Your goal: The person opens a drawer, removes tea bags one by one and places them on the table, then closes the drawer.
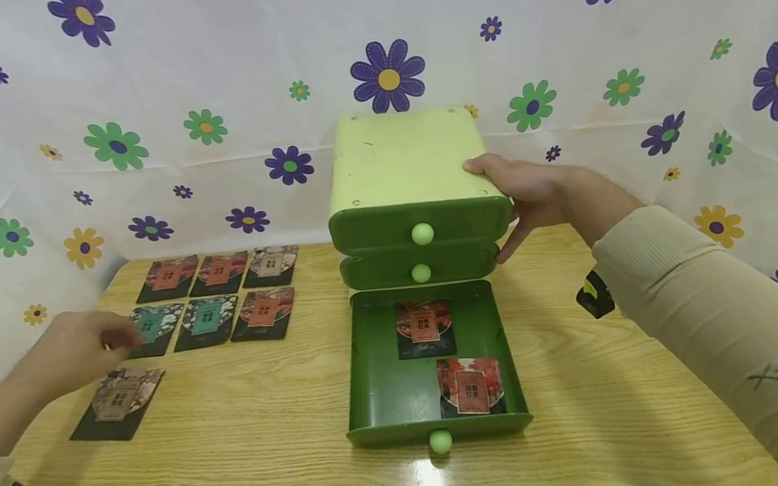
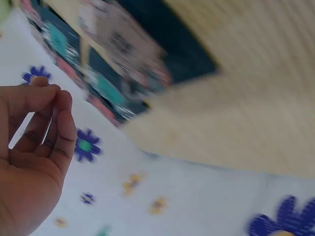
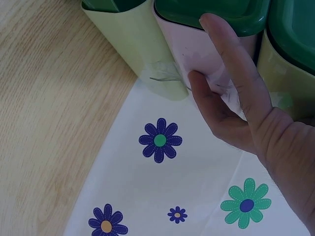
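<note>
My left hand (image 1: pixel 88 354) hovers over the left side of the table, fingers loosely curved and thumb near the fingertips, holding nothing. Just in front of it lies a cream-and-black tea packet (image 1: pixel 118 401). Beyond are two short rows of similar packets: two teal ones (image 1: pixel 206 320), several red ones (image 1: pixel 265 312) and a cream one (image 1: pixel 271 265). My right hand (image 1: pixel 527 188) rests against the right side of a light-green drawer cabinet (image 1: pixel 403 159), thumb on top and fingers spread down the side. Its bottom drawer (image 1: pixel 386 394) is pulled out, with two red packets (image 1: pixel 425 329) inside.
The upper drawer (image 1: pixel 374 229) and middle drawer (image 1: pixel 377 268) are pushed in, each with a round knob. A flower-printed white cloth (image 1: pixel 250 94) hangs behind the wooden table (image 1: pixel 261 448). Dark straps with cameras are at both wrists.
</note>
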The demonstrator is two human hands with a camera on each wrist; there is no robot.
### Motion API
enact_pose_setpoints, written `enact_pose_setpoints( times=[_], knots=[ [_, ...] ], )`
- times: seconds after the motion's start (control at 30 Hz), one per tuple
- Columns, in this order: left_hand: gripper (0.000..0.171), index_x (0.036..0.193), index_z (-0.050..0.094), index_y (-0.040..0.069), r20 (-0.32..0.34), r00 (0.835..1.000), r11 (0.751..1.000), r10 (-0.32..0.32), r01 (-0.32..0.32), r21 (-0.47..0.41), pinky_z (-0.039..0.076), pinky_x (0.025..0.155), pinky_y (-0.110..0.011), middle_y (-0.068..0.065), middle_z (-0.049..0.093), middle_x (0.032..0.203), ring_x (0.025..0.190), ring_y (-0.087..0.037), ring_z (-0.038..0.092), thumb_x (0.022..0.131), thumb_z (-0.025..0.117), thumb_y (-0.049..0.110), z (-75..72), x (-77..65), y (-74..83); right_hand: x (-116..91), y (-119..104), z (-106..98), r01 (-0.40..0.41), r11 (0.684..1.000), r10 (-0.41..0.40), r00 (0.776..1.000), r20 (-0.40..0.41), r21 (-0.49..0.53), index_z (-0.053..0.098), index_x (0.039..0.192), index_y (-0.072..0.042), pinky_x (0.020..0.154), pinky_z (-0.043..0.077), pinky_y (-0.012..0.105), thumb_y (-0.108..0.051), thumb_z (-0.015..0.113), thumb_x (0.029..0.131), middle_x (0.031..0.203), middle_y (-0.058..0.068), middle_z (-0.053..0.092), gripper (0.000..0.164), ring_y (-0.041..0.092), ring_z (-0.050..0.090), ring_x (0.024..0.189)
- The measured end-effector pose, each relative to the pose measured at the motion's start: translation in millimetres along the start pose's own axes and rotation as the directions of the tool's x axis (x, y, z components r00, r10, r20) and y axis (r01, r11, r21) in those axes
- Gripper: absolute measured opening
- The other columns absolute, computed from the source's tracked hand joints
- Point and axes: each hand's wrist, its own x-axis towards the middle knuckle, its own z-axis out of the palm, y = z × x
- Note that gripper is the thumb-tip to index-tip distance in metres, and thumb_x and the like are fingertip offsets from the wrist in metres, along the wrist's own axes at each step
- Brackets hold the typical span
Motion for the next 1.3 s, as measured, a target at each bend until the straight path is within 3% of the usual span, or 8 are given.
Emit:
enact_pose_setpoints(
  times=[0.2, 0.47, 0.73, 0.93, 1.03, 1.3],
  knots=[
    [0.016, 0.084, 0.076, 0.014, -0.052, 0.990, 0.989, 0.129, -0.132, -0.068, 0.051, 0.059, -0.024, 0.006, 0.072, 0.079, 0.067, 0.004, 0.058, 0.077, 0.076, 0.000, -3.9, 12.0, 50.8, 0, 1, 0, -0.001, 1.000, 0.000, 1.000, 0.003, 0.006, 0.025, 0.150, -0.015, 0.081, 0.056, 0.062, -0.063, 0.022, 0.102, 0.132, 0.026, 0.049, 0.068, 0.043, 0.059, 0.116],
    [0.018, 0.088, 0.076, 0.017, -0.054, 0.971, 0.951, 0.231, -0.237, -0.199, 0.053, 0.062, -0.023, 0.008, 0.072, 0.084, 0.071, 0.002, 0.060, 0.081, 0.074, 0.001, -9.8, 23.3, 122.7, 0, 0, 1, 0.005, 1.000, -0.005, 1.000, 0.009, 0.000, 0.027, 0.148, -0.013, 0.081, 0.056, 0.062, -0.063, 0.022, 0.101, 0.129, 0.025, 0.052, 0.069, 0.042, 0.061, 0.115],
    [0.020, 0.088, 0.075, 0.019, -0.050, 0.918, 0.880, 0.393, -0.392, -0.267, 0.051, 0.062, -0.023, 0.011, 0.068, 0.082, 0.070, 0.003, 0.056, 0.083, 0.073, 0.000, -5.3, 41.9, 182.1, 1, 1, 1, 0.001, 1.000, -0.001, 1.000, -0.003, 0.002, 0.027, 0.149, -0.014, 0.082, 0.056, 0.062, -0.064, 0.022, 0.101, 0.129, 0.025, 0.051, 0.069, 0.042, 0.060, 0.115],
    [0.015, 0.090, 0.075, 0.012, -0.043, 0.852, 0.802, 0.522, -0.507, -0.316, 0.052, 0.063, -0.021, 0.001, 0.072, 0.085, 0.071, -0.002, 0.059, 0.084, 0.070, -0.001, 9.0, 56.7, 225.6, -1, 2, 1, 0.007, 1.000, -0.007, 1.000, 0.006, 0.003, 0.025, 0.150, -0.014, 0.081, 0.056, 0.062, -0.063, 0.022, 0.101, 0.131, 0.025, 0.049, 0.069, 0.043, 0.059, 0.116],
    [0.015, 0.090, 0.075, 0.008, -0.035, 0.827, 0.771, 0.561, -0.538, -0.341, 0.052, 0.063, -0.020, 0.000, 0.072, 0.084, 0.070, -0.005, 0.060, 0.082, 0.069, -0.003, 17.9, 62.6, 245.3, -1, 2, 1, 0.008, 1.000, -0.008, 1.000, 0.008, 0.005, 0.025, 0.149, -0.014, 0.081, 0.056, 0.062, -0.064, 0.022, 0.101, 0.131, 0.025, 0.048, 0.069, 0.043, 0.059, 0.116],
    [0.014, 0.097, 0.074, 0.004, 0.100, 0.782, 0.751, 0.615, -0.541, -0.378, 0.053, 0.070, -0.019, -0.007, 0.073, 0.091, 0.077, -0.008, 0.063, 0.086, 0.067, 0.001, 33.4, 78.4, 289.8, 0, 2, 0, 0.014, 1.000, -0.014, 1.000, 0.006, 0.008, 0.024, 0.150, -0.014, 0.081, 0.056, 0.062, -0.063, 0.022, 0.102, 0.132, 0.026, 0.048, 0.069, 0.044, 0.058, 0.118]
  ],
)
